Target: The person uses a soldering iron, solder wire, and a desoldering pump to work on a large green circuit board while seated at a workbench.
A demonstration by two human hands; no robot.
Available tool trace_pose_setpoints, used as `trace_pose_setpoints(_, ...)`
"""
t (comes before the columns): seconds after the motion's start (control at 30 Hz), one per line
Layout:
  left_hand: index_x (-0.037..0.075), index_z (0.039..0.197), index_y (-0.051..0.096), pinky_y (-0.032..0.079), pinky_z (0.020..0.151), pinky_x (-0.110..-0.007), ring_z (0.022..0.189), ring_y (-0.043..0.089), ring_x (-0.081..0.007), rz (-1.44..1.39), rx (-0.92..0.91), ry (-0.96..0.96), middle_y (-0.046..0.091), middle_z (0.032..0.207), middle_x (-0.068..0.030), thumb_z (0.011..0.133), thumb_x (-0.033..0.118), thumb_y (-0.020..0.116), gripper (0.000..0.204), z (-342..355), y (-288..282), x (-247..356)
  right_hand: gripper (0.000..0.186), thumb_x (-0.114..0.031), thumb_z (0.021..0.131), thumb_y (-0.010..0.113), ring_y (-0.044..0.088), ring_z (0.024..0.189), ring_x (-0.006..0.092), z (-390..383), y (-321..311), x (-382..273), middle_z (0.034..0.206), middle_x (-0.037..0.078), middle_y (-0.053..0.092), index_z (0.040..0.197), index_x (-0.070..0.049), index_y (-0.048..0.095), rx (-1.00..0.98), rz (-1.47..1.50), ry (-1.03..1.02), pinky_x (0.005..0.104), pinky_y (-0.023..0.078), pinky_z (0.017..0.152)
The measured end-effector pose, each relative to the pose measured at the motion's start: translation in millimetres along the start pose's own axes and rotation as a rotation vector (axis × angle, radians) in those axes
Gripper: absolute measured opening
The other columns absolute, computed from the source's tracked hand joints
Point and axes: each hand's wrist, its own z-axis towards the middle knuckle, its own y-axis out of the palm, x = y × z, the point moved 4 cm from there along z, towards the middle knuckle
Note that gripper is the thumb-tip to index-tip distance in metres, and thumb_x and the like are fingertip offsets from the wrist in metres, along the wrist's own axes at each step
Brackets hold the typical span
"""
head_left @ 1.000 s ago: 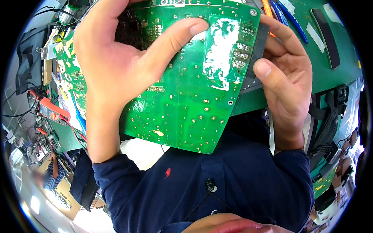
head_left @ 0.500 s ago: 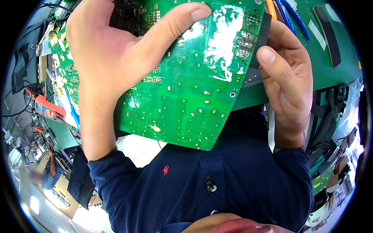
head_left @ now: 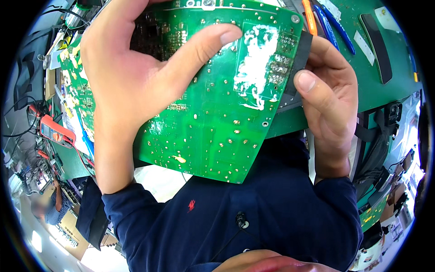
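A large green circuit board [head_left: 206, 145] is raised in front of me, its face dotted with solder joints. White paste-like smears [head_left: 256, 59] cover a patch near its upper right. My left hand [head_left: 129, 81] grips the board from the left, thumb lying across the face; its other fingers are mostly hidden. At the right edge, my right hand [head_left: 333, 93] has its thumb and curled fingers about a flat black piece [head_left: 299, 61] that sticks out beside the board. Whether this piece is fixed to the board I cannot tell.
A green work mat [head_left: 362, 86] lies beyond, with an orange-handled tool [head_left: 310, 17], blue-handled pliers [head_left: 333, 29] and a flat black bar [head_left: 377, 50]. Another circuit board [head_left: 77, 81] and a red multimeter [head_left: 56, 131] are at left. A person [head_left: 56, 206] is at lower left.
The board has shifted slightly down and left in view, showing more of its top edge. My right hand has moved a little down and left with it. Both grips look unchanged.
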Motion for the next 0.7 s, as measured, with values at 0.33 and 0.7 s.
trace_pose_setpoints(0.33,0.001,0.095,0.063,0.044,0.066,-0.018,0.072,0.057,-0.0071,-0.014,-0.026,-0.054,0.063,0.079,-0.0017,0.069,0.016,0.081,0.035,-0.2,-0.1,0.8,0.051,-0.012,0.079,0.060,0.059,0.105,0.0209,0.9,1.2,1.3,0.113,0.018,0.060,0.124,0.010,0.047,0.026,0.020,0.036,0.0329,0.043,0.095)
trace_pose_setpoints(0.7,0.001,0.094,0.064,0.044,0.066,-0.018,0.072,0.056,-0.0062,-0.009,-0.002,-0.040,0.063,0.078,-0.0009,0.070,0.017,0.081,0.034,-0.7,2.5,-2.5,0.051,-0.009,0.078,0.056,0.059,0.104,0.0211,5.5,2.8,-0.2,0.112,0.018,0.060,0.124,0.012,0.046,-0.005,0.008,0.010,0.0323,0.043,0.095)
